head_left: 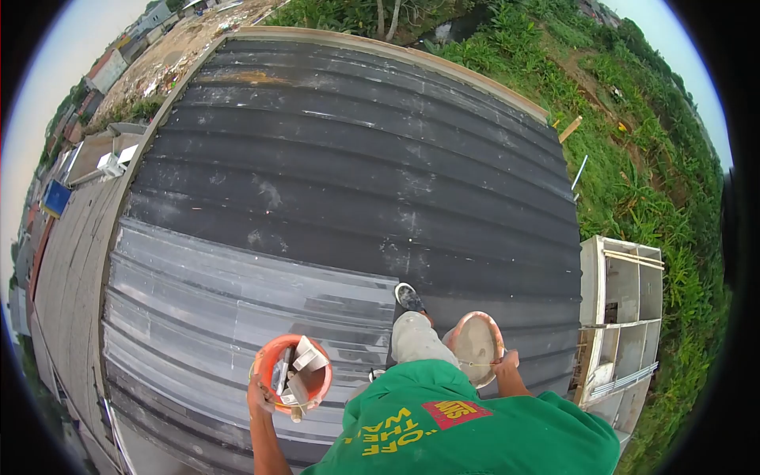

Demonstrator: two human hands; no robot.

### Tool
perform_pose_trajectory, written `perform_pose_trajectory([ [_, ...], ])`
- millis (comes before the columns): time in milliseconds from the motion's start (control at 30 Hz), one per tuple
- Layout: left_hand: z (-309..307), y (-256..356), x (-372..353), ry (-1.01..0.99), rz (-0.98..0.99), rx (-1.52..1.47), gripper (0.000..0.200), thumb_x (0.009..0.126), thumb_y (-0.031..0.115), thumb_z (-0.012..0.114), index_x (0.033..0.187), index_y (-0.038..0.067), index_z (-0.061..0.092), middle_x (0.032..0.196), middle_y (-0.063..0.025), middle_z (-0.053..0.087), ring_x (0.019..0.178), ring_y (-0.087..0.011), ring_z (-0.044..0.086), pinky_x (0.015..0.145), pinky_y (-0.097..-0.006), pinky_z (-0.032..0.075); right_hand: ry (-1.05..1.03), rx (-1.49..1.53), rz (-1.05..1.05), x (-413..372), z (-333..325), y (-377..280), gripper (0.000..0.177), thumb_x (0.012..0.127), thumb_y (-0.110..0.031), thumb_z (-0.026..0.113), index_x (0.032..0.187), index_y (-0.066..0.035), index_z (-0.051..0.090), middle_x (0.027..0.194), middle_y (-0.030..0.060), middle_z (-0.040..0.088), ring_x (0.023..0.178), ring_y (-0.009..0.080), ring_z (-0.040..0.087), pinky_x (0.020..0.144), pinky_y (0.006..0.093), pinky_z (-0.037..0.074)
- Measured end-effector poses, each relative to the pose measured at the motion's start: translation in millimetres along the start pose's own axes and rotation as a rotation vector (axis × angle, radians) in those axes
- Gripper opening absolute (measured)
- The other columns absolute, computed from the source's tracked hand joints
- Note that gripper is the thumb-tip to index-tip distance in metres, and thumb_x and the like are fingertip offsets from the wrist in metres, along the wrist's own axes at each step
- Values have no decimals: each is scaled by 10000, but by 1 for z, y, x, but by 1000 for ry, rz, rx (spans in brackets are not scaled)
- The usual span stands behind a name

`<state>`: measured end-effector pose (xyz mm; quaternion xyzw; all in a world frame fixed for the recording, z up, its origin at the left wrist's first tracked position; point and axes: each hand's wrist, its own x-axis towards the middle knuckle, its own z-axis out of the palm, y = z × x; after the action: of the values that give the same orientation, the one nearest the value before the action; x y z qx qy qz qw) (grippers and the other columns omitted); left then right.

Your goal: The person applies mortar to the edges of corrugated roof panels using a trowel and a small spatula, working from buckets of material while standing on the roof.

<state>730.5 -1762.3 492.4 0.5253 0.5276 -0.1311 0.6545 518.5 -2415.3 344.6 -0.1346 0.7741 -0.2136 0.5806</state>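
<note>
My left hand [257, 391] is closed at the side of an orange bucket [271, 348], gripping its handle. Inside that bucket lie several tools, among them what look like trowels [307, 360] with pale blades; a wooden handle end [296, 413] pokes over the rim. On the other side, my right hand [507, 362] is closed round the thin wire handle of a second bucket [496, 328]. Smooth grey wet mix [475, 346], like mortar, fills it. Both buckets hang beside my legs, off the roof surface as far as I can tell.
Underfoot is a ribbed dark metal roof [332, 174] with a shinier grey section [198, 293] to the left. My shoe [408, 298] stands on it. A raised edge [380, 46] borders the far side. Unfinished concrete walls [625, 317] and greenery [649, 174] lie right; another roof [71, 261] lies left.
</note>
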Motion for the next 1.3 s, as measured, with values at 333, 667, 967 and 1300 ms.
perform_pose_trajectory([
  [333,126,52,7,381,-219,-239,429,799,433,570,570,208,285,469,67,207,348,-103,205,354,-260,210,-79,-125,-15,-3,184,-75,194,896,-266,439,927,-103,539,654,22,401,443,136,330,453,316,352],
  [667,252,81,49,330,-118,-515,531,788,495,595,578,202,204,511,65,131,402,-115,158,414,-266,158,-141,-142,-138,-40,337,-177,193,866,-249,469,904,-69,528,644,42,381,451,141,332,449,320,363],
  [967,468,111,121,226,-152,-516,489,784,464,599,597,204,229,482,66,167,374,-101,181,373,-265,138,-119,-168,-113,-36,533,-266,177,824,-249,455,875,-79,462,682,65,388,453,147,320,420,322,330],
  [1300,652,208,155,337,-202,-532,467,804,433,599,592,201,254,475,66,186,379,-103,184,393,-275,147,-78,-110,-71,-35,727,-354,166,831,-207,418,958,-101,435,837,91,474,512,150,347,433,286,350],
])
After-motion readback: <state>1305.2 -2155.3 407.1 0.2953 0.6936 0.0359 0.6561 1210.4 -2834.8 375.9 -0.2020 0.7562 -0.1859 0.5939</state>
